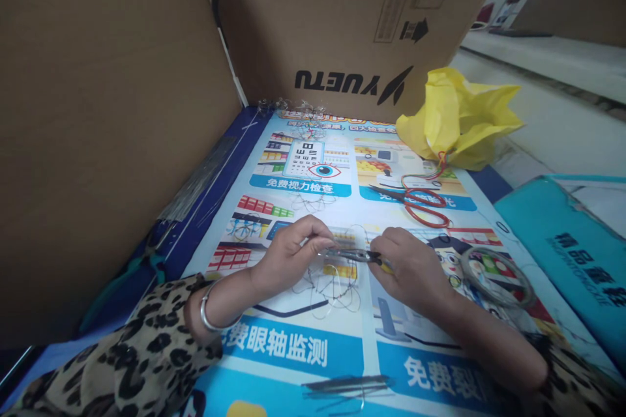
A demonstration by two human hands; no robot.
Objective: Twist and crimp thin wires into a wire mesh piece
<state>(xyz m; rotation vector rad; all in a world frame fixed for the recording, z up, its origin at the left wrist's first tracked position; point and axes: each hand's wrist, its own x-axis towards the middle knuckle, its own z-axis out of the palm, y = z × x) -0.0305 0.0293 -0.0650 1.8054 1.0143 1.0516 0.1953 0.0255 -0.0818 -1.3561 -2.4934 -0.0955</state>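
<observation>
My right hand (408, 267) is closed around the handles of a pair of pliers (355, 254), whose metal jaws point left. At the tip of the jaws, my left hand (296, 251) pinches thin wire; the fine ends are hard to make out. Below and between both hands hangs or lies a tangle of thin bent wire (337, 290), with loops spreading over the printed sheet. A bundle of short straight wires (347, 386) lies near the front edge. To the right of my right hand rests a coil of wire (499, 277).
Red-handled scissors (425, 203) lie beyond my right hand, beside a crumpled yellow bag (454, 120). Cardboard panels (313, 32) stand at the back and left. Green-handled pliers (147, 260) and wire strips (200, 179) lie at left. A turquoise box (562, 241) is at right.
</observation>
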